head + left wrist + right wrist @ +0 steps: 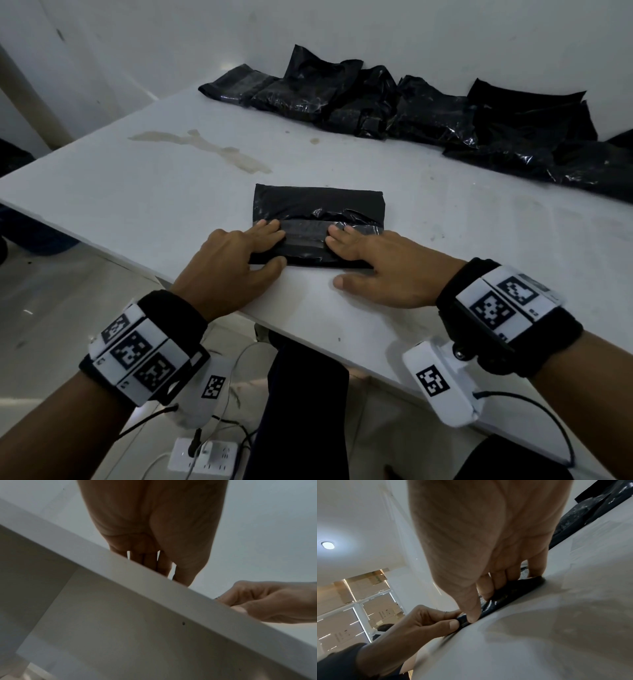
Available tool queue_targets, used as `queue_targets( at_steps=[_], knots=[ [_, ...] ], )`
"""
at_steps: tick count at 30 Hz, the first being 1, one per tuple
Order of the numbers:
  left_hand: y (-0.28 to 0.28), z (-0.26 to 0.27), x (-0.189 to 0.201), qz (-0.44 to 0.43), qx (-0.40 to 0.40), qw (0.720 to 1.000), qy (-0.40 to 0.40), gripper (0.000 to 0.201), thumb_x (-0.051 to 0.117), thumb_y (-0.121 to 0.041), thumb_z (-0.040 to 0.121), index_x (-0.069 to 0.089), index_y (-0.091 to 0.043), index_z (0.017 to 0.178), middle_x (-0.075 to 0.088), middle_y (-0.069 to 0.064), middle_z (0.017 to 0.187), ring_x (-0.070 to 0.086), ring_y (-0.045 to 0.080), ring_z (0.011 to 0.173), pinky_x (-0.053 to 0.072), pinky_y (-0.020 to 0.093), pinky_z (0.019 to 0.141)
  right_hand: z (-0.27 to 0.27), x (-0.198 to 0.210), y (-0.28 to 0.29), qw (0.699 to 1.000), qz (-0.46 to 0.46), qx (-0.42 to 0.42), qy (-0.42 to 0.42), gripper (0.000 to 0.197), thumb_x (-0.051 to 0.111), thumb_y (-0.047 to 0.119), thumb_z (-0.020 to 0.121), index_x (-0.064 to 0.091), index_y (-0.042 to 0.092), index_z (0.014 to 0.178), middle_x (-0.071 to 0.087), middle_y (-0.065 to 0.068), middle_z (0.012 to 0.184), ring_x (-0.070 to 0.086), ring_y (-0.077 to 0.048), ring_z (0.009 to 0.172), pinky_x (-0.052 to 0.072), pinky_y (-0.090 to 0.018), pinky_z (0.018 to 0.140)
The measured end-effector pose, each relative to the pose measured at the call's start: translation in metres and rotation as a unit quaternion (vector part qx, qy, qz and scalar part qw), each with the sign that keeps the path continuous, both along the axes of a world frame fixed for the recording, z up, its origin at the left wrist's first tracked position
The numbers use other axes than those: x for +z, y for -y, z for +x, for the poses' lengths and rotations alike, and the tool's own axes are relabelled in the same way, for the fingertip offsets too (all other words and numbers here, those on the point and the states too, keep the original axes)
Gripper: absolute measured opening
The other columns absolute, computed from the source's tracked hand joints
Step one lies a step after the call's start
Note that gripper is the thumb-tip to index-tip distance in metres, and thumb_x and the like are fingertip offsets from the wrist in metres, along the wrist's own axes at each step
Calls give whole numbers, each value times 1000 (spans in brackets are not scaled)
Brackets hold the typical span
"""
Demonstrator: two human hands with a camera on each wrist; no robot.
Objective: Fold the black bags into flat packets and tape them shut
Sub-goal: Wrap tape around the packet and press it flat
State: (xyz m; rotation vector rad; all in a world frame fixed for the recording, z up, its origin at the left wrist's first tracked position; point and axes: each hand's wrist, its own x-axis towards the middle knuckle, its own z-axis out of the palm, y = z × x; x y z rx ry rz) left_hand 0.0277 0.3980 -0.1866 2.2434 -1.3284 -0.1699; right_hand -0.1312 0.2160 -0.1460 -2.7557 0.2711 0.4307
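Folded black packet (318,222), frame centre: 1, bearing tape strip (303,233): 1. Black bags in a heap (411,109), upper right, overlapping: at least 5, exact count unclear. Tabletop (154,192): 1. Hands: 2. Power strip (202,459), bottom: 1.

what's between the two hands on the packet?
A strip of clear tape across the folded black packet, between the left hand and the right hand. Both press its ends with flat fingers. The head view shows it.

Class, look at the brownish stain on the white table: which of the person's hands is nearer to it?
Left. The left hand presses the packet's left end, just below the stain; the right hand presses the right end, farther away.
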Motion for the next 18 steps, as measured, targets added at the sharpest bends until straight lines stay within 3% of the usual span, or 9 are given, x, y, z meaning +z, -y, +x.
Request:
queue_targets(
  at_steps=[6,9,13,16,18],
  knots=[
    [-2,2,0,22,2,1000,-9,61,51,-49,85,57,-18,136,44,-6,147,36,3,138,32,38,115,1,-5,-3,1000,-10,-2,-10,63,37,40,105,10,20,158,-4,10,165,-6,-6,151,7,-35,124],
    [1,2,0,32,1,999,-7,48,61,-37,93,56,-19,137,43,-7,148,35,3,139,29,32,117,-1,-5,-7,1000,-21,-8,-19,63,34,40,105,5,21,158,-7,11,165,-8,-6,151,11,-40,124],
    [5,4,6,42,20,999,-6,47,65,-33,88,60,-19,133,50,-7,144,41,6,137,33,32,115,-2,3,-12,999,-6,-11,-37,65,32,44,105,4,20,158,-10,10,165,-11,-6,150,6,-39,124],
    [10,1,13,44,43,998,17,46,67,-33,84,67,-17,127,63,-3,132,55,20,128,43,38,107,-5,11,-10,997,63,-45,15,61,38,41,105,18,18,157,6,7,165,1,-8,151,4,-30,123],
    [11,-4,18,52,50,997,33,44,60,-38,81,73,-12,114,73,3,112,65,30,104,53,41,90,-11,11,-4,988,50,-89,112,52,46,37,102,43,14,148,37,-3,157,30,-18,146,23,-35,119]
  ],
)
